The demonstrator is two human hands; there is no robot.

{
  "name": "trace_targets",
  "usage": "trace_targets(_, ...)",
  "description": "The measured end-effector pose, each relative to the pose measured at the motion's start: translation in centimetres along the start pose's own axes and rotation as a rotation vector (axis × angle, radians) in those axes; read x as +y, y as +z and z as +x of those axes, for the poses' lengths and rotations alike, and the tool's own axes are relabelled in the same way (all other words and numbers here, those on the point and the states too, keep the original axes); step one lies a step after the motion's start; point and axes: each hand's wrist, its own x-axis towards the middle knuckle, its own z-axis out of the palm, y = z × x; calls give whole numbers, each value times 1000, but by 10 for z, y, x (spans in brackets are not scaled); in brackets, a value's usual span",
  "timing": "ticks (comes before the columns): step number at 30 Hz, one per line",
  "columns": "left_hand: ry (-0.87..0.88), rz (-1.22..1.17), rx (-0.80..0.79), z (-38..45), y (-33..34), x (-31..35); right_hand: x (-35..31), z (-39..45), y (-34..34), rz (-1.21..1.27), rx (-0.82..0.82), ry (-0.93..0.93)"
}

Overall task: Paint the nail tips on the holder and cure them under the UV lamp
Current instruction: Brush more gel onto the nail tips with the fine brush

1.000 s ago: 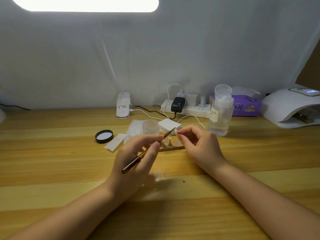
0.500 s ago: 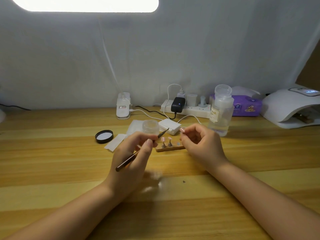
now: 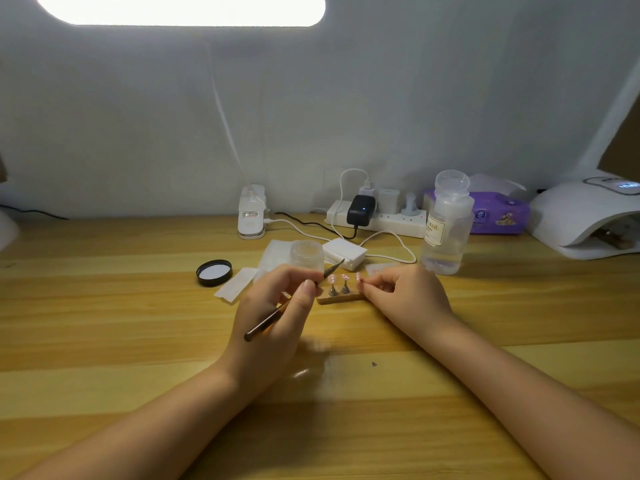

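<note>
While my left hand (image 3: 273,306) pinches the brush (image 3: 294,299), my right hand (image 3: 398,299) pinches a nail tip (image 3: 358,277) at the holder (image 3: 341,298), well left of the UV lamp (image 3: 585,216); wet polish could smear if my fingers slip.

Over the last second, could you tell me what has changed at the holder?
The right hand came down from the brush tip, bringing its pinched nail tip to the holder. The left hand drew the brush slightly back, still gripping it. The holder, jar, lid and bottle stayed put.
</note>
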Motion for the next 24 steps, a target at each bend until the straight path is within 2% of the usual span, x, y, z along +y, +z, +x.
trace_targets(4, 16, -3, -6, 0, 0, 0, -2, 0, -2, -112, -22, 10)
trace_targets(14, 26, 7, -2, 1, -1, -1, -2, -7, -9, -297, 48, -128)
trace_targets(19, 13, 7, -7, 1, -1, -1, 2, -2, -18, -523, 49, -146)
trace_targets(24, 20, 20, -12, 1, -1, 1, 3, -1, -15, -381, 12, -88)
